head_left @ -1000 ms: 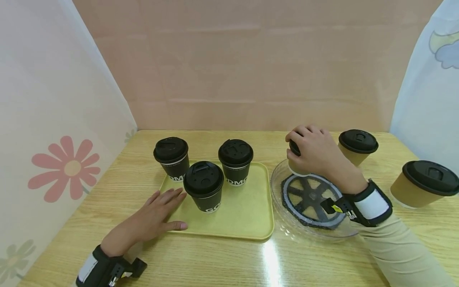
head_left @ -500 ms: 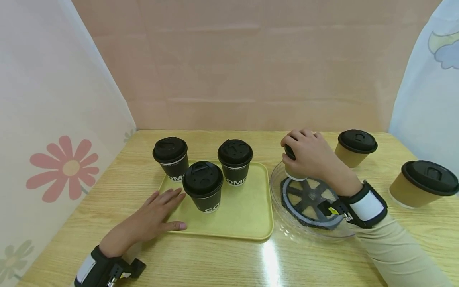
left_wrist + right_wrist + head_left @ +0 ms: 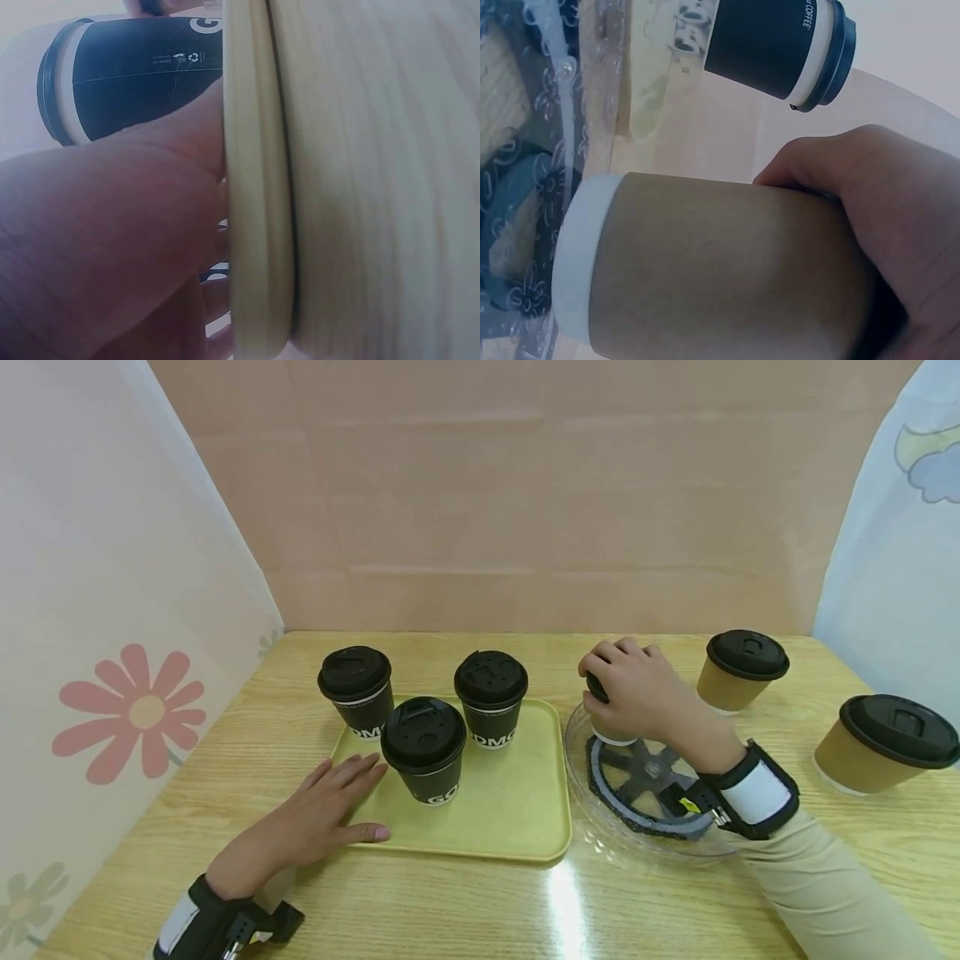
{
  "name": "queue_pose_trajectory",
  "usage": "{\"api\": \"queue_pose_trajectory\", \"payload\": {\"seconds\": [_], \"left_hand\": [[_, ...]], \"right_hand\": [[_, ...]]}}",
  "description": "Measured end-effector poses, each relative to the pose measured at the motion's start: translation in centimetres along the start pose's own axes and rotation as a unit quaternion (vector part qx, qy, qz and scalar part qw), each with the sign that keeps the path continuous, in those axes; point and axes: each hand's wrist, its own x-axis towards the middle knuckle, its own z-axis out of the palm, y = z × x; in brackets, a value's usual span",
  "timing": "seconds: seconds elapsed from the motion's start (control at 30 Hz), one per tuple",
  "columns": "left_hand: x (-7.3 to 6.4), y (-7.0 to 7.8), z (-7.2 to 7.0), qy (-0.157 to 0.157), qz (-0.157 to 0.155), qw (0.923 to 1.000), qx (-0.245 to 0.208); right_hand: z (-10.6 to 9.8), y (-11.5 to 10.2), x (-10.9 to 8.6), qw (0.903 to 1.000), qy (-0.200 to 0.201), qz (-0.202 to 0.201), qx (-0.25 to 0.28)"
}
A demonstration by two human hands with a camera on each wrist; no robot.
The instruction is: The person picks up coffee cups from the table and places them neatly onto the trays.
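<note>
My right hand (image 3: 637, 689) grips a brown paper coffee cup (image 3: 720, 262) from above, around its black lid (image 3: 597, 687). The cup is over the back left part of a clear round dish (image 3: 581, 827), its pale base low there. A black spoked ring (image 3: 645, 772) shows within the dish. Fingers straight and spread, my left hand (image 3: 318, 814) rests on the left edge of a yellow tray (image 3: 517, 802). Closest to its fingertips is a black lidded coffee cup (image 3: 423, 752). Two more, one black cup (image 3: 491, 702) and another black cup (image 3: 358, 693), stand behind it.
On the right of the wooden table (image 3: 480, 910) stand two more brown lidded cups, one brown cup (image 3: 742, 668) behind the dish and another brown cup (image 3: 885, 743) nearer the right side. A tan backdrop (image 3: 540, 510) closes off the back.
The right hand has moved left and slightly toward me with the brown cup, across the back of the dish. The left hand and the tray have stayed in place.
</note>
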Motion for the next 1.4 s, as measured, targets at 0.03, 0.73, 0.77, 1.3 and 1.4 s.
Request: {"api": "queue_pose_trajectory", "payload": {"seconds": [0.03, 0.73, 0.77, 1.3, 1.4], "left_hand": [[0.00, 0.01, -0.02, 0.000, 0.000, 1.0000, 0.001], [-0.10, -0.01, -0.07, -0.002, -0.001, 1.0000, -0.005], [-0.08, 0.00, -0.06, -0.001, -0.001, 1.0000, -0.006], [-0.03, 0.00, -0.02, 0.005, 0.003, 1.0000, 0.005], [-0.03, 0.02, 0.01, 0.005, 0.003, 1.0000, 0.005]], "right_hand": [[0.07, -0.02, 0.03, 1.0000, -0.003, 0.000, 0.000], [0.18, -0.50, 0.07, 0.9997, -0.022, 0.012, 0.000], [0.17, -0.50, 0.06, 0.9997, -0.022, 0.013, -0.001], [-0.07, -0.69, -0.20, 0.9988, -0.040, 0.028, -0.001], [-0.16, -0.79, -0.21, 0.9984, -0.046, 0.032, -0.002]]}}
